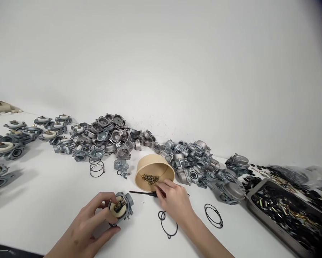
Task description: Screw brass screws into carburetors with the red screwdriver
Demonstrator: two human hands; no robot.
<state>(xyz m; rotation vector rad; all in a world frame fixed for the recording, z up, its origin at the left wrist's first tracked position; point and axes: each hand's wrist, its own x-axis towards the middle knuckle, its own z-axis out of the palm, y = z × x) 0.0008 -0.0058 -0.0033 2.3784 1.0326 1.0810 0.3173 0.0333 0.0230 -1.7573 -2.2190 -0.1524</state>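
From afar, I had the left hand [89, 223] clasped round a carburettor body [128, 200] near the front of the desk [56, 193], pale float [121, 214] in, no cover on. The right hand [176, 201] dipped into the tub [150, 161] of brass parts [150, 179]; whether it pinched any, I couldn't tell. Other bodies [3, 147] leftward sat likewise uncovered.

The metal housing [129, 201] is showing a blue-grey shell around a cream float [121, 214]. The bowl [155, 164] is showing a plain pale tan, and the small parts [150, 179] inside are gleaming brassy gold. The screwdriver [150, 194] and the ring gaskets [220, 225] are looking black. The heaped castings [118, 135] are shining silver-grey, the tray [269, 225] is showing dull grey, and the tabletop [69, 200] and wall [150, 53] are appearing white.
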